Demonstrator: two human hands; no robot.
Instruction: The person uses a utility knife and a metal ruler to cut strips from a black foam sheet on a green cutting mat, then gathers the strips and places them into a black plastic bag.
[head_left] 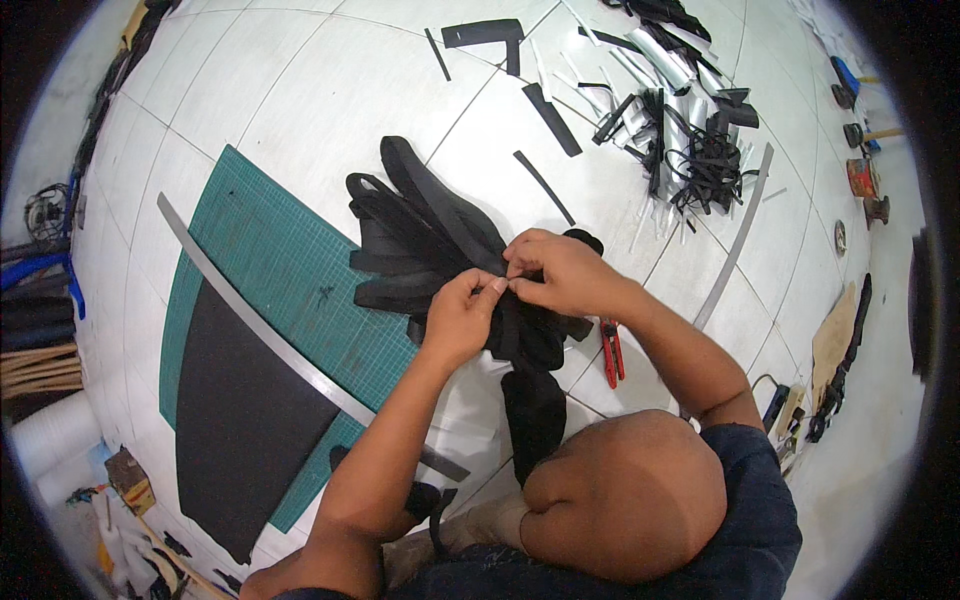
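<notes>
Both my hands meet at the middle of a bundle of black fabric strips (430,205), looped and fanned out above the floor. My left hand (465,312) pinches at the bundle's centre, thumb and fingers pressed together. Right beside it, my right hand (560,270) is closed in a pinch at the same spot. What exactly lies between the fingertips is too small to make out, though it seems part of the bundle or its tie. A black strip end (535,415) hangs down toward my bent knee.
On the left, a green cutting mat (280,235) carries black sheet material (245,400) and a long metal ruler (265,345). Red-handled cutters (611,353) lie right of the bundle. Scraps (690,130) pile at the far right, near another metal strip (738,245). Tools line the right wall.
</notes>
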